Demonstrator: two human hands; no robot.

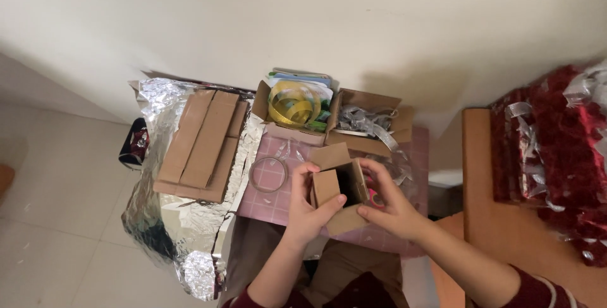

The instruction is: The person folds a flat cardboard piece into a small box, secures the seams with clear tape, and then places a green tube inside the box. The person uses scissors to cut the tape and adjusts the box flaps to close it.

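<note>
Your left hand [308, 210]: It is closed on the small brown cardboard box [338, 189]. Your thumb presses one short flap from the front, and your fingers curl around the left side.

Your right hand [393, 205]: It grips the right side of the same box. Your thumb sits under the bottom corner and your fingers wrap round the back wall.

The box: You hold it up in both hands, just above the pink checked tabletop [278, 197]. Its mouth is open and dark inside. One flap sticks up at the back and one short flap stands at the front left.

Step now: It looks like you are shaping the box and folding its flaps. The flaps are not shut yet.

Next move needs: I think the short flap has to go down flat first, with the box held square so the walls do not bend. Then the back flap can fold over it.

Near your hands: A clear tape ring [269, 174] lies on the tabletop, just left of your left hand. Something small and pink and red peeks out behind your right hand, too hidden to tell.

Further back: An open box with a yellow ribbon roll [292, 107] and an open box with silver ribbon [361, 121] sit side by side.

To the left: Flat cardboard pieces [201, 143] lie on crinkly silver foil [183, 219].
</note>
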